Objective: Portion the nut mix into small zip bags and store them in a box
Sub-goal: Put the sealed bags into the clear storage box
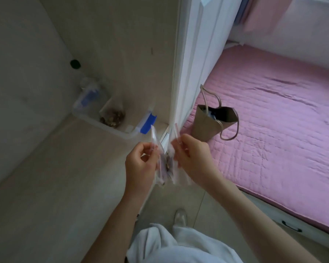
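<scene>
My left hand [141, 164] and my right hand [193, 158] hold a small clear zip bag [166, 164] between them, each pinching one side of its red-lined top. A few nuts show at the bottom of the bag; other clear bags seem bunched with it, blurred. Beyond the hands, a clear plastic box [95, 118] with blue latches [148, 123] sits on the pale desk, and a larger bag of nut mix [113, 115] lies inside it.
A white door frame [190, 73] rises just behind the hands. To the right lies a bed with a pink quilt [270, 118], with a brown paper bag [209, 124] standing on it. A dark round object [75, 63] sits at the desk's back.
</scene>
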